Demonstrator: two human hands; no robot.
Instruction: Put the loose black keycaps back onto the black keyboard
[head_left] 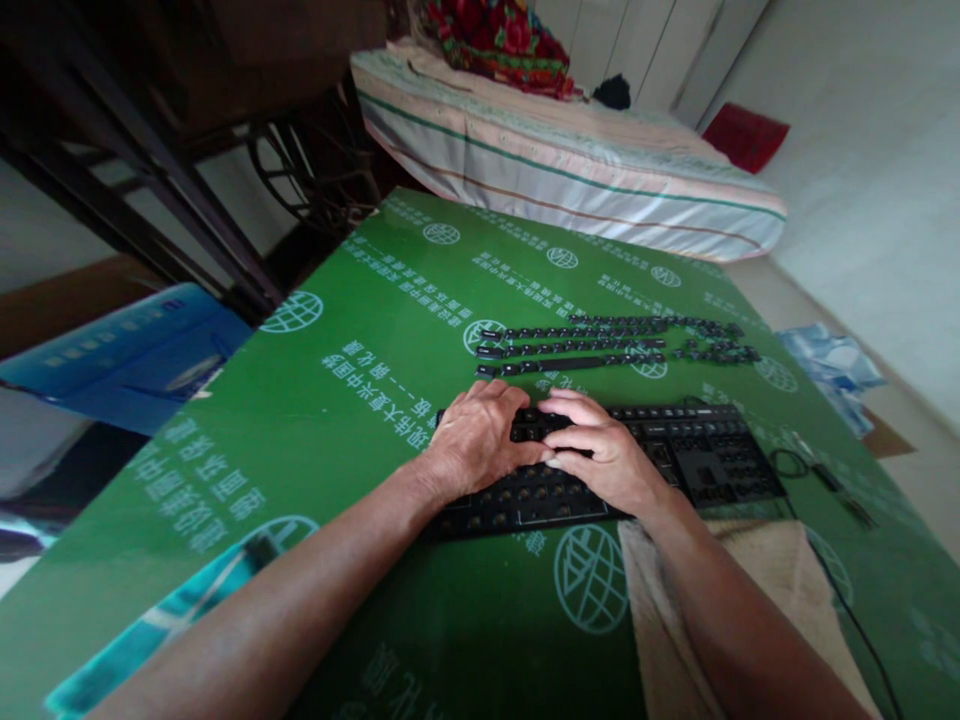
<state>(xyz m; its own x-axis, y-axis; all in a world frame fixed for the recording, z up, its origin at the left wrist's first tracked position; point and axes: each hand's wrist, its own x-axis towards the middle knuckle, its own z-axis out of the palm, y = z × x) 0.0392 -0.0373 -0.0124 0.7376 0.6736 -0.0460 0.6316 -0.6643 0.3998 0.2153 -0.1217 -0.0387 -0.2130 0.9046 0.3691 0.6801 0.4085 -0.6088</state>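
A black computer keyboard lies on the green table, many of its keycaps off and the bare switch positions showing. My left hand is closed over its left-middle part, fingers bent at the far edge and thumb reaching right across the key rows. From the right, my right hand grips the same area, fingers curved toward the far edge and thumb close to the left thumb. Whether a small keycap sits under the thumbs is hidden. Loose black keycaps lie in several rows just beyond the keyboard.
The green table carries printed white lettering and globe marks. A beige cloth lies under my right forearm, a teal cloth by my left. A thin tool and black cable are at right. A bed stands beyond.
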